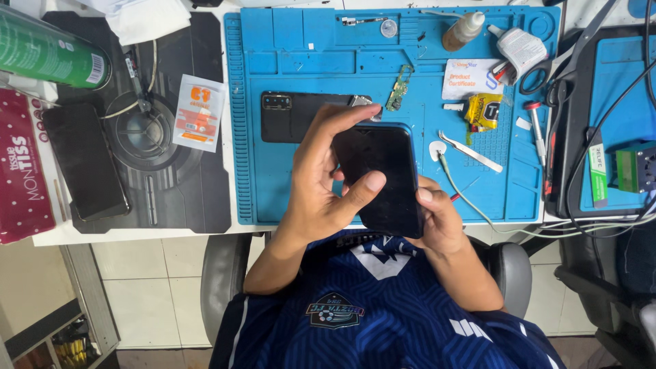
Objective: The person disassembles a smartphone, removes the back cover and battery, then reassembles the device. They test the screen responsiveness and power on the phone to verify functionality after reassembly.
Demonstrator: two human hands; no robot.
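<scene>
The black phone [383, 179] looks assembled, gripped by left hand [321, 184] and right hand [437, 219]. On the blue mat [301, 198] beyond, a back cover [294, 116] and small circuit board [398, 89] lie unfitted.

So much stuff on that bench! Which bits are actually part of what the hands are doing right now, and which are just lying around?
In use:
- black phone, held by both the left hand and the right hand
- blue work mat beneath them

Lying about:
- black back cover
- small green circuit board
- tweezers
- glue bottle
- scissors
- green spray can
- second dark phone

Bright, even overhead light; sharp, faint shadows.
</scene>
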